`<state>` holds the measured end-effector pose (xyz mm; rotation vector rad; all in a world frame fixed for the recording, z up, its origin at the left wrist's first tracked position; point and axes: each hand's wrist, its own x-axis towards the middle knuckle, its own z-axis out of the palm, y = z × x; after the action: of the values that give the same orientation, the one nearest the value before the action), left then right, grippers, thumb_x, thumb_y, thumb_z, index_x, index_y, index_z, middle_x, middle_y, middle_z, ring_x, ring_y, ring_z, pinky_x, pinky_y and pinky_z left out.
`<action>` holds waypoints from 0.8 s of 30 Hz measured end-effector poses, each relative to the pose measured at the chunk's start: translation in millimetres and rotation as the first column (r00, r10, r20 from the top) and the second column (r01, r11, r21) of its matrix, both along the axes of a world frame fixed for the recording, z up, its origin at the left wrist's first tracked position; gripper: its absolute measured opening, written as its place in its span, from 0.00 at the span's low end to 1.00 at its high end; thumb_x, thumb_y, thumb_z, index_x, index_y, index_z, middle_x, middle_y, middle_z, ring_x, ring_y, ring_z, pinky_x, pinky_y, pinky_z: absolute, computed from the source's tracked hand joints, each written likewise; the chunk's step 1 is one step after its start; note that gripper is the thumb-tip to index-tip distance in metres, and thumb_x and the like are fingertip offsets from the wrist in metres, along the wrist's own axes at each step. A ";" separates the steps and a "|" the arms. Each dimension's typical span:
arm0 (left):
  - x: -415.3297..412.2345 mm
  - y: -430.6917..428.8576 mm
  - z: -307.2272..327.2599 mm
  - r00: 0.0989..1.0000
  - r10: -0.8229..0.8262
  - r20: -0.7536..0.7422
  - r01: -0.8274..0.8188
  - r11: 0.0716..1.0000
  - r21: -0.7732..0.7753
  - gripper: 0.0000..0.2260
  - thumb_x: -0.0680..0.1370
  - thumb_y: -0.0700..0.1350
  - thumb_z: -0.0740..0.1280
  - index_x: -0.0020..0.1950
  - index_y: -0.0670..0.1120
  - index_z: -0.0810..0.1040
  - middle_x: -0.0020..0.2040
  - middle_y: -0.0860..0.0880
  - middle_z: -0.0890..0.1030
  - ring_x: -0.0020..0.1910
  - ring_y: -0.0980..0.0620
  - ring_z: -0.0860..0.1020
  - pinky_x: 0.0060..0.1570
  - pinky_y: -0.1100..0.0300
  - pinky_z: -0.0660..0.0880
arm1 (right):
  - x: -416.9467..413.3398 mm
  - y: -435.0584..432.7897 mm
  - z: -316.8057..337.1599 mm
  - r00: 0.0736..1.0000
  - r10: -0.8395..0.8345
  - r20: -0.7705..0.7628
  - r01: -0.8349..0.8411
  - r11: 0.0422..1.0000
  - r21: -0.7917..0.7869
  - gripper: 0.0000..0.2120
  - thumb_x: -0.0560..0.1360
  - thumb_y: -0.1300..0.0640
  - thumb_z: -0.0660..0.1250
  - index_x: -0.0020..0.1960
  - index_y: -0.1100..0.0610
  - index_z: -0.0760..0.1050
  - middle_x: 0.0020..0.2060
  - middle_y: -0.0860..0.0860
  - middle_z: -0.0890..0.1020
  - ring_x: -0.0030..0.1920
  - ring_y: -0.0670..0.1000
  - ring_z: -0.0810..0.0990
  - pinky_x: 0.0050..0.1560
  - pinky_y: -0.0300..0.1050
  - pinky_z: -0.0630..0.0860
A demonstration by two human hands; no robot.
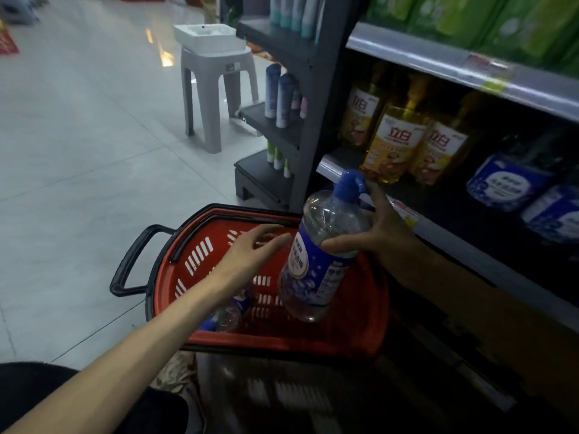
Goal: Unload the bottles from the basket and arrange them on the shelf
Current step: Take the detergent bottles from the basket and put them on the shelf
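**Holding a clear blue-capped plastic bottle (316,261) over a red plastic basket (282,339)**

From the head camera, the right hand (385,233) gripped the clear blue-capped plastic bottle at its shoulder, with the thumb across the front and the fingers curled round behind near the neck. The bottle was tilted. Its base hung over the inside of the red plastic basket and its cap leaned toward the grey metal shelf (454,242) on the right.

The left hand (250,249) reached over the basket with its fingers loosely spread, holding nothing. Its fingertips were just beside the bottle's blue label, and I could not tell whether they touched it.

A second clear bottle (230,317) lay on its side in the basket, partly hidden under the left forearm. The basket stood on the pale tiled floor (78,151), close against the shelf, with its black handle (131,261) pointing away.

On the shelf stood yellow bottles with gold labels (394,142). Farther right were blue-labelled bottles (507,183), which were blurred. Green packs (470,17) filled the tier above.

A grey plastic stool (216,89) stood farther down the aisle with a white box (206,37) on it.
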<state>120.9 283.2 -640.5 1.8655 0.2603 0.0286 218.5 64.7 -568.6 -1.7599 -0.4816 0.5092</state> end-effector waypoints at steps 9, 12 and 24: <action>23.3 -90.2 2.0 0.955 -0.270 -0.121 0.152 0.798 -0.583 0.13 0.76 0.62 0.67 0.50 0.59 0.88 0.55 0.49 0.87 0.55 0.50 0.85 0.57 0.51 0.78 | -12.9 -55.3 -22.0 0.926 -0.238 -0.294 0.313 0.919 0.241 0.53 0.48 0.40 0.87 0.70 0.48 0.73 0.62 0.54 0.83 0.62 0.60 0.83 0.63 0.68 0.77; 32.0 -114.3 0.7 0.962 -0.245 -0.117 0.110 0.747 -0.656 0.29 0.55 0.65 0.84 0.46 0.46 0.88 0.44 0.44 0.88 0.41 0.50 0.87 0.54 0.49 0.80 | -14.3 -66.4 -26.2 0.898 -0.095 -0.430 0.268 0.892 0.364 0.41 0.62 0.42 0.83 0.70 0.54 0.76 0.64 0.59 0.82 0.62 0.62 0.81 0.66 0.64 0.75; 9.5 -150.3 11.2 0.967 -0.224 -0.122 0.096 0.764 -0.638 0.28 0.70 0.59 0.75 0.65 0.45 0.78 0.56 0.41 0.86 0.54 0.41 0.85 0.46 0.53 0.83 | -42.2 -109.8 -23.4 0.903 -0.160 -0.399 0.264 0.939 0.222 0.22 0.79 0.42 0.61 0.67 0.51 0.78 0.59 0.54 0.85 0.59 0.57 0.85 0.58 0.55 0.83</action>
<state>130.3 133.0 -629.4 1.2048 0.2061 -0.3271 176.3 -45.0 -591.9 -1.3860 -0.0764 0.5783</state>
